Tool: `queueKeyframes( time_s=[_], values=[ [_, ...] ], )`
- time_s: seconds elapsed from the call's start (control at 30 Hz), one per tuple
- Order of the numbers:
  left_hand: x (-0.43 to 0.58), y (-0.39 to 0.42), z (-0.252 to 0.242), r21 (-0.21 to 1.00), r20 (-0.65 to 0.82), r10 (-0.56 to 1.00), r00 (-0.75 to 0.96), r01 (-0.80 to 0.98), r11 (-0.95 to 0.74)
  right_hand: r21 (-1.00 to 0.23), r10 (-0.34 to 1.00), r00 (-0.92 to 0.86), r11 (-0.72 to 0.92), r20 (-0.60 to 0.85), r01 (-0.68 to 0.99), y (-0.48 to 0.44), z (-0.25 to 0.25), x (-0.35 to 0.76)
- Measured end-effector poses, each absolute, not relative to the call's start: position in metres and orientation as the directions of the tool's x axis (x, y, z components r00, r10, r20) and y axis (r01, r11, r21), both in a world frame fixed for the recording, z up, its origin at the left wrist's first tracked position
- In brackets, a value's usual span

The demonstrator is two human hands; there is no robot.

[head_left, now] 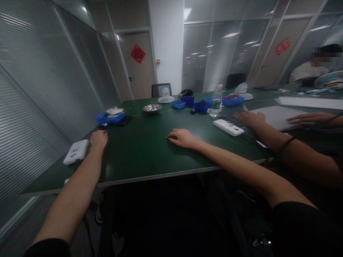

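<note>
My left hand (99, 138) rests on the green tabletop (134, 153) with its fingers curled closed. What it holds, if anything, is hidden. Just left of it lies a white power-bank-like device (76, 151). Nearer the middle of the table, my right hand (182, 138) lies low with fingers bent. A small thin dark object (165, 137) sticks out to the left from its fingertips; its kind is too small to make out. Beyond and between the hands stands a shiny metal bowl (152, 108).
A blue tray with papers (109, 117) sits back left. Several blue bins (178, 104) and a water bottle (215, 101) stand behind. Right of me, another person's hands (252, 118) rest by a white device (228, 127) and a white sheet (276, 116). Another person (308, 73) sits far right.
</note>
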State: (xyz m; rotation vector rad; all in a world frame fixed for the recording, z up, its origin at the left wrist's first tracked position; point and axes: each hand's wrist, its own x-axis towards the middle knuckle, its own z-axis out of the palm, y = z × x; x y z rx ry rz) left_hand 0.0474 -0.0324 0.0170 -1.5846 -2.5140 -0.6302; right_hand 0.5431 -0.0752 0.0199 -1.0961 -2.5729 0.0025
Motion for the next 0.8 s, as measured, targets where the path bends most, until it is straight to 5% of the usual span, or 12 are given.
queueKeyframes(
  time_s=[0.23, 0.37, 0.53, 0.8],
  values=[
    [0.063, -0.023, 0.023, 0.408, 0.262, 0.923, -0.281, 0.899, 0.158, -0.137, 0.704, -0.647, 0.701, 0.294, 0.700, -0.075, 0.020, 0.543],
    [0.112, -0.022, 0.027, 0.462, 0.231, 0.971, 0.063, 0.871, -0.166, -0.149, 0.698, -0.642, 0.705, 0.316, 0.693, -0.076, 0.020, 0.543],
    [0.188, -0.035, 0.021, 0.559, 0.235, 0.833, 0.500, 0.632, -0.537, -0.159, 0.672, -0.645, 0.727, 0.363, 0.668, -0.077, 0.017, 0.544],
    [0.243, -0.059, 0.014, 0.595, 0.248, 0.720, 0.648, 0.485, -0.641, -0.187, 0.605, -0.670, 0.786, 0.430, 0.589, -0.080, 0.017, 0.543]
  ],
)
